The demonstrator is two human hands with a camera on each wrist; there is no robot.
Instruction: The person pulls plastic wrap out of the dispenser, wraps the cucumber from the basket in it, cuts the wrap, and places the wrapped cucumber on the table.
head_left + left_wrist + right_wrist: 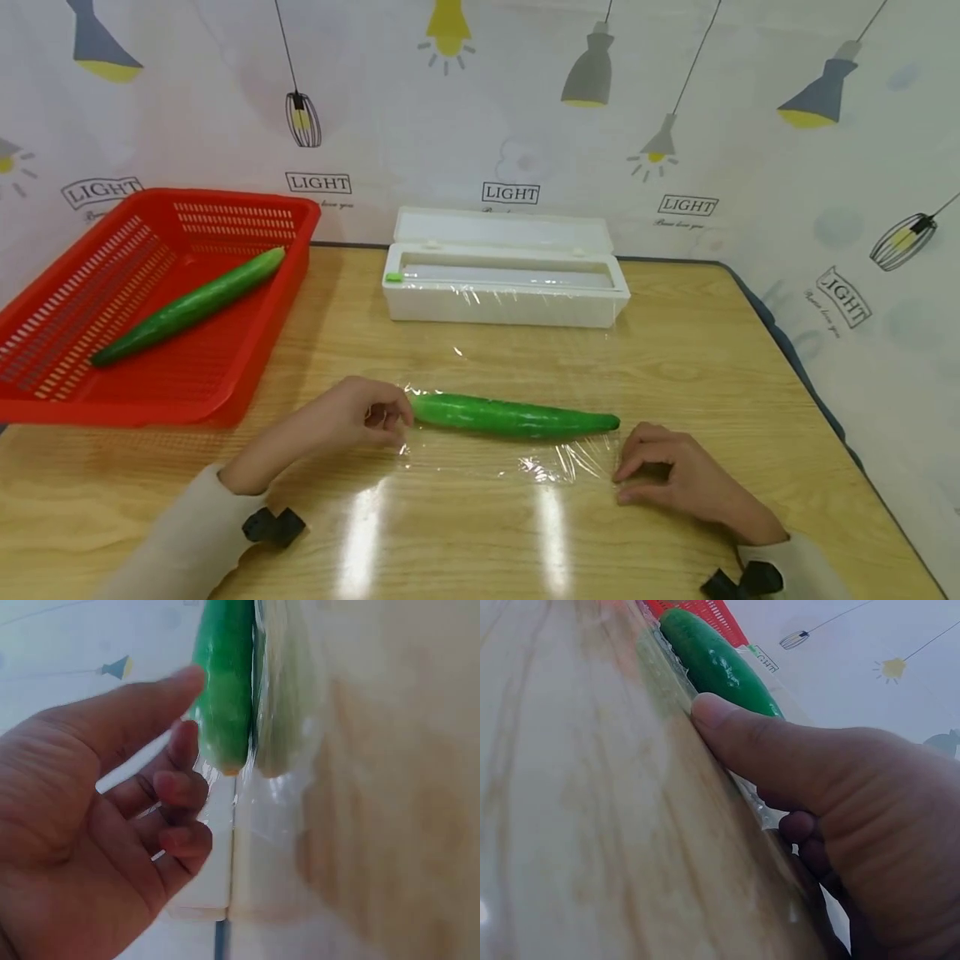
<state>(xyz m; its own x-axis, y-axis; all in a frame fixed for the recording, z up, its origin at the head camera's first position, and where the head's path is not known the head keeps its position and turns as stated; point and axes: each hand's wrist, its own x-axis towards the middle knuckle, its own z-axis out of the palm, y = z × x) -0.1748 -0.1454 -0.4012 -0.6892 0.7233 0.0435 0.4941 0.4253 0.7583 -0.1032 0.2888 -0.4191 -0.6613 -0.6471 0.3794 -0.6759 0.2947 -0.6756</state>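
A green cucumber (517,417) lies crosswise on a sheet of clear cling film (480,467) spread over the wooden table. The film runs back to a white cling film dispenser (502,304), whose lid stands raised. At the cucumber's pale left end is my left hand (367,412); its fingers (184,787) are loosely bent, and thumb and forefinger stand apart in the left wrist view. My right hand (675,471) is low by the film's front right corner, just past the cucumber's darker tip. It pinches the film's edge there, though the fingertips are partly hidden behind the thumb (720,716).
A red plastic basket (258,350) stands at the left with another cucumber (191,307) in it. Behind the table (720,333) rises a wall covering (480,108) printed with lamps. A green slider (393,277) sits at the dispenser's left end.
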